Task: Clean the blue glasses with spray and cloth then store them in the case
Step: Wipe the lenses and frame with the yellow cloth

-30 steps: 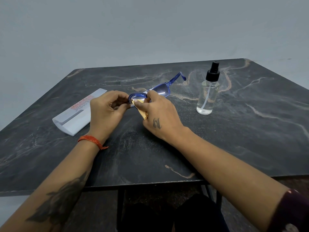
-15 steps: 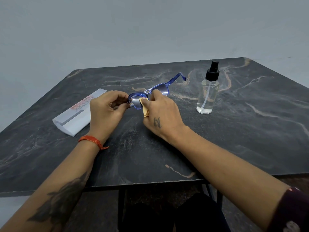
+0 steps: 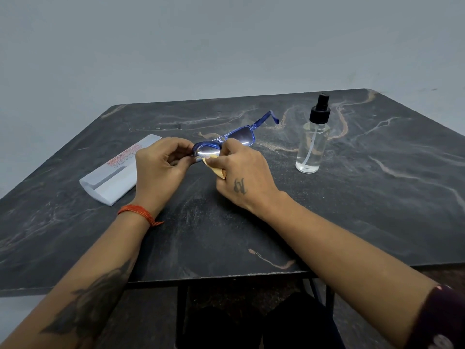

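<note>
Blue glasses (image 3: 227,142) held above the dark marbled tabletop (image 3: 352,197), centre of view, between both hands. Left hand (image 3: 161,170): fingers and thumb curled, pinching the frame's left end. Right hand (image 3: 241,177): thumb and fingers pinch a tan cloth (image 3: 214,165) against the lower edge of the left-side lens. Far temple arm sticks out toward the back right, its tip free of the tabletop.

Change vs. earlier frames: 1.0 s ago the cloth sat folded below the lens with thumb on its top; 0.5 s ago the thumb had slid up over the lens face; now the cloth lies at the lens's lower rim again and more of the lens shows bright glare. Rubbing stroke, small range. Left-hand grip approx. unchanged across all three. Glasses position approx. unchanged, slight tilt only.

Spray bottle (image 3: 312,144): clear, black pump top, upright on tabletop to the right of the glasses, well apart from right hand, untouched; not moved since earlier frames. Small amount of liquid at bottom.

White case (image 3: 118,172): lies on tabletop left of the left hand, partly behind it, red lettering on top, text not legible. Not moved.

Orange thread band (image 3: 138,212) on left wrist. Tattoo on back of right hand and on left forearm. Dark sleeve at right edge.
</note>
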`<state>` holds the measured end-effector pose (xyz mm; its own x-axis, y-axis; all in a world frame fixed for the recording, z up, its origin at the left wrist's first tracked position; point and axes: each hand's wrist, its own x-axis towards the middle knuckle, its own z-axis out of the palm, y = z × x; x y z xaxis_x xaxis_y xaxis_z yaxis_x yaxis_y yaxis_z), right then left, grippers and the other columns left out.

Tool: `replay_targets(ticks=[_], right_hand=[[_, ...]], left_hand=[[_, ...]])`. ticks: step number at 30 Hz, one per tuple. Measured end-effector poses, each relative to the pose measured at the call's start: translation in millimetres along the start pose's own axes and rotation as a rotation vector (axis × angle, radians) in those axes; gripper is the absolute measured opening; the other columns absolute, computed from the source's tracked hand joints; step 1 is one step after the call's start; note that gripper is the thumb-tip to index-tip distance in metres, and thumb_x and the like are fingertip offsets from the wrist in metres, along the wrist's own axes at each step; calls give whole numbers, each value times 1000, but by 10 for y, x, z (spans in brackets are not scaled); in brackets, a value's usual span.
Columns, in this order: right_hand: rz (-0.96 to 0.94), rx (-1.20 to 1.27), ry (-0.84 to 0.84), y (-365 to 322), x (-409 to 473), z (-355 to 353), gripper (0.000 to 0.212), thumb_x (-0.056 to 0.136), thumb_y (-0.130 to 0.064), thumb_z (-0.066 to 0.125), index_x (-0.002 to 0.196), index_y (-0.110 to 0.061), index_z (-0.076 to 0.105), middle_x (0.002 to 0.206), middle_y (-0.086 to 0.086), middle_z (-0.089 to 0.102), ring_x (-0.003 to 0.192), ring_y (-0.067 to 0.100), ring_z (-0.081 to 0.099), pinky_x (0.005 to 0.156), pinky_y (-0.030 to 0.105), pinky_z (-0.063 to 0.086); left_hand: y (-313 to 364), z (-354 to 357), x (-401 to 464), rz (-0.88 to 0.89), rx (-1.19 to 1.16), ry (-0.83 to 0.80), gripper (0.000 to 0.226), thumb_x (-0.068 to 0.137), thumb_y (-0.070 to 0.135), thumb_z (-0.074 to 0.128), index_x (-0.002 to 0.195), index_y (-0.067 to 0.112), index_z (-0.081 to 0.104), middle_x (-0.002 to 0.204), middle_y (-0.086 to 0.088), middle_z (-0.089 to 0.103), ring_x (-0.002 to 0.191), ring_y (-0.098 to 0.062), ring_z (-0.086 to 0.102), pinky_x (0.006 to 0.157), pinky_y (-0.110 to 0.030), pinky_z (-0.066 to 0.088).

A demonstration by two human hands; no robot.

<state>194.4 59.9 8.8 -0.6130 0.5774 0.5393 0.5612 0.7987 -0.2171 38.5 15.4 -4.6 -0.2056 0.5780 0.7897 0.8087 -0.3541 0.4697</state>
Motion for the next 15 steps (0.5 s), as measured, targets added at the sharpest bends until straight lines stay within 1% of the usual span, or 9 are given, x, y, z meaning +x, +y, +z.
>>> replay_targets(ticks=[3, 6, 8, 9, 10, 12, 14, 15], right_hand=[[16, -24, 27, 9, 8, -7, 31, 82, -12, 56, 108, -20, 69, 92, 8, 55, 79, 26, 53, 61, 27, 33], [32, -64, 46, 33, 20, -9, 29, 83, -12, 54, 107, -19, 70, 94, 8, 55, 82, 27, 53, 60, 28, 32], [50, -62, 83, 57, 21, -4, 28, 81, -10, 55, 103, -18, 71, 93, 9, 56, 80, 28, 54, 59, 28, 32], [62, -48, 110, 66, 19, -3, 27, 79, -8, 58, 100, -17, 72, 92, 10, 57, 77, 29, 55, 58, 28, 32], [76, -23, 142, 70, 20, 0, 27, 77, -7, 60, 98, -16, 73, 89, 10, 58, 74, 30, 56, 57, 28, 33], [113, 63, 227, 68, 30, 1, 24, 72, -4, 64, 91, -13, 75, 84, 11, 60, 67, 31, 57, 55, 28, 38], [166, 175, 335, 68, 47, -6, 19, 71, -4, 68, 86, -13, 76, 79, 10, 61, 60, 30, 58, 55, 30, 46], [200, 231, 373, 75, 55, -12, 18, 71, -6, 69, 86, -14, 76, 78, 8, 62, 61, 27, 58, 56, 30, 47]], left_hand=[[-6, 3, -1, 8, 3, 0, 18, 70, -5, 73, 84, 5, 70, 82, 2, 65, 75, 5, 62, 71, -13, 52], [-8, 0, 0, 4, -15, 3, 19, 71, -4, 74, 86, 7, 69, 83, 1, 66, 75, -3, 64, 72, -17, 54], [-2, -1, -1, -11, -33, 9, 19, 71, -2, 75, 86, 8, 69, 82, 7, 65, 75, -8, 66, 72, -18, 55], [2, -1, -1, -18, -40, 11, 19, 71, -1, 75, 86, 9, 69, 81, 14, 64, 75, -7, 66, 72, -18, 54], [5, -4, -2, -28, -46, 12, 19, 71, 1, 75, 86, 11, 69, 81, 23, 63, 75, -7, 66, 72, -17, 54], [9, -14, 0, -48, -62, 18, 21, 71, 3, 76, 85, 16, 68, 80, 29, 63, 77, -7, 66, 73, -16, 53], [17, -19, 7, -57, -68, 31, 22, 71, 4, 77, 86, 18, 66, 80, 27, 63, 77, -6, 66, 74, -15, 53], [24, -16, 9, -62, -67, 35, 23, 71, 4, 77, 86, 17, 66, 82, 24, 63, 77, -3, 65, 74, -15, 53]])
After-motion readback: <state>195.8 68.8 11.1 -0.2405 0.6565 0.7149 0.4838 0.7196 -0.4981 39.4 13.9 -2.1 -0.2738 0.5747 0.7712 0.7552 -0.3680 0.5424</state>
